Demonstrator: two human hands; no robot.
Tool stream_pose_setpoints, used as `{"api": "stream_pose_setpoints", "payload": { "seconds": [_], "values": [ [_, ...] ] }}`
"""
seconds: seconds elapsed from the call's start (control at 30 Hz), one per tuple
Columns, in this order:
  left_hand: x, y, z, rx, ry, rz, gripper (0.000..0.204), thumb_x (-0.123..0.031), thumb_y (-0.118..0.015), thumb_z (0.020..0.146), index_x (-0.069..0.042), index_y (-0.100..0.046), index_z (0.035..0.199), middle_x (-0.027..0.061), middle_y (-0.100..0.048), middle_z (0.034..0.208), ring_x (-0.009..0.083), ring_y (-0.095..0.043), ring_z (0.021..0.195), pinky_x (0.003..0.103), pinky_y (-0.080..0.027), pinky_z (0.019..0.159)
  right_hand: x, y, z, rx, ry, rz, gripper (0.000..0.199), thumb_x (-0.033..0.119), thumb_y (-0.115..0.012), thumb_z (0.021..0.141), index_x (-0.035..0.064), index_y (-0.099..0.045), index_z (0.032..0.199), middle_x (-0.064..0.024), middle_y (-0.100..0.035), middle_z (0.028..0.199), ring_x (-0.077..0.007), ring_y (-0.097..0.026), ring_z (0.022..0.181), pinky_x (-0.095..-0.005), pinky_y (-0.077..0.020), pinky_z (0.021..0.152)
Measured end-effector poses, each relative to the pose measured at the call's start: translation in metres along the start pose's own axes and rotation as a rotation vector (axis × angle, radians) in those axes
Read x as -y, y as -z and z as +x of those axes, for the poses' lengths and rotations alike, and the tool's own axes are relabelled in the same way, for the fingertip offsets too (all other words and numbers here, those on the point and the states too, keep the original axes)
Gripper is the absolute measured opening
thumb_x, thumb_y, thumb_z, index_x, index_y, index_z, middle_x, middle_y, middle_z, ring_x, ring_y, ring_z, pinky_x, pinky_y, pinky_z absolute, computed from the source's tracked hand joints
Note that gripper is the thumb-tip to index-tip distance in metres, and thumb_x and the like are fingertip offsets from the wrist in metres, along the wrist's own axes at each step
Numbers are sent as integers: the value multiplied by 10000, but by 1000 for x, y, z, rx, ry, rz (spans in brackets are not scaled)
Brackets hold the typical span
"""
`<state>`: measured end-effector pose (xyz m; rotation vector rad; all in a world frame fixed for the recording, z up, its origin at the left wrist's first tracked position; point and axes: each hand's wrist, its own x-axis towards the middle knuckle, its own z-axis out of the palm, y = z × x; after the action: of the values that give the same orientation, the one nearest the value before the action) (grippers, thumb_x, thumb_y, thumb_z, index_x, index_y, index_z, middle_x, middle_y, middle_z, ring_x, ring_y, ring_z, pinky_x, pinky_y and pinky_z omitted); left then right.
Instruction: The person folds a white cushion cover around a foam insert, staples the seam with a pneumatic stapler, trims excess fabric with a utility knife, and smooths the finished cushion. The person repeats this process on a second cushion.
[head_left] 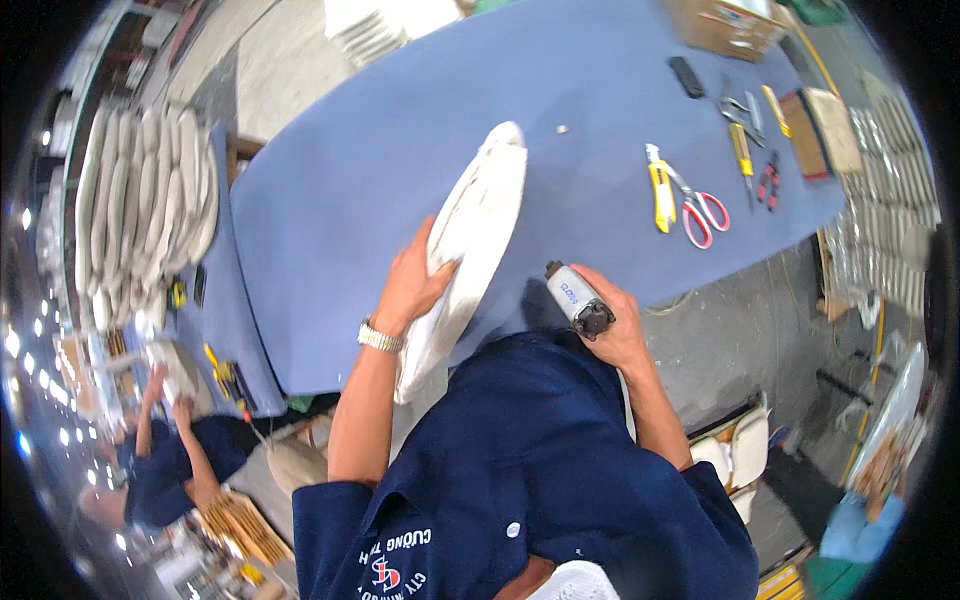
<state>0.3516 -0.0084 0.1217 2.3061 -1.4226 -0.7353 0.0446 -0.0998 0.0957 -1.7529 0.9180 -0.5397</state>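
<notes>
My left hand [415, 282], with a metal-band watch on its wrist, grips a long cream padded piece like an upholstered cushion [490, 215]. The piece stands tilted on its edge, its far end over the blue table [340, 180] and its near end by my body. Closed around a grey cylindrical tool with black ends [578, 298], my right hand [618, 325] is at the table's near edge. The tool's exact kind is unclear from here. It is apart from the cushion.
Red-and-white scissors [703, 215], a yellow cutter [661, 195], a yellow-handled screwdriver [741, 150] and red-handled pliers [768, 182] lie at the right. A cardboard box [728, 28] sits far right. Cushion stacks [145, 200] flank the table. Another person [185, 455] works at left.
</notes>
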Motion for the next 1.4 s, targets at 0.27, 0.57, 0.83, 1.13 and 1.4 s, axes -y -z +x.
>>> {"api": "stream_pose_setpoints", "payload": {
  "seconds": [0.27, 0.57, 0.83, 1.13, 1.4],
  "values": [
    [2, 24, -11, -96, -74, 147, 646, -198, -615, 929, 19, -423, 1507, 312, -695, 1183, 488, -675, 1083, 525, -537, 941, -12, 47, -59, -345, -176, -110, 636, 73, -775, 749, 85, -630, 1368, -192, -700, 1277, -379, -674, 1181, -407, -540, 990],
    [-30, -20, -14, -208, -354, -30, 600, -207, -666, 976, 49, -466, 1481, 297, -591, 1404, 447, -580, 1298, 480, -474, 1074, 32, 4, -81, -574, -84, 475, 624, 159, -845, 858, -28, -579, 1391, -124, -726, 1208, -168, -683, 1072, -316, -537, 943],
    [-130, -29, -90, 64, -777, -443, 702, -172, -754, 920, 20, -435, 1516, 252, -601, 1410, 400, -606, 1291, 429, -513, 1036, 81, -23, -97, -386, 298, 1255, 649, 87, -705, 944, 60, -426, 1528, -183, -654, 1244, -197, -661, 821, -374, -556, 779],
    [-125, -36, -110, 113, -706, -322, 564, -259, -781, 917, -34, -584, 1396, 192, -735, 1117, 356, -734, 940, 374, -580, 789, 63, -16, -123, -481, 328, 1410, 509, 164, -709, 949, 43, -512, 1403, -187, -648, 1229, -198, -633, 781, -377, -517, 724],
    [-118, 0, -95, 472, -354, -394, 340, -258, -815, 888, -18, -723, 1111, 142, -706, 715, 260, -699, 585, 336, -522, 582, 8, 53, -84, -396, 378, 1752, 466, 399, -697, 975, 69, -609, 1292, -124, -662, 1193, -181, -598, 829, -358, -490, 784]
  ]
}}
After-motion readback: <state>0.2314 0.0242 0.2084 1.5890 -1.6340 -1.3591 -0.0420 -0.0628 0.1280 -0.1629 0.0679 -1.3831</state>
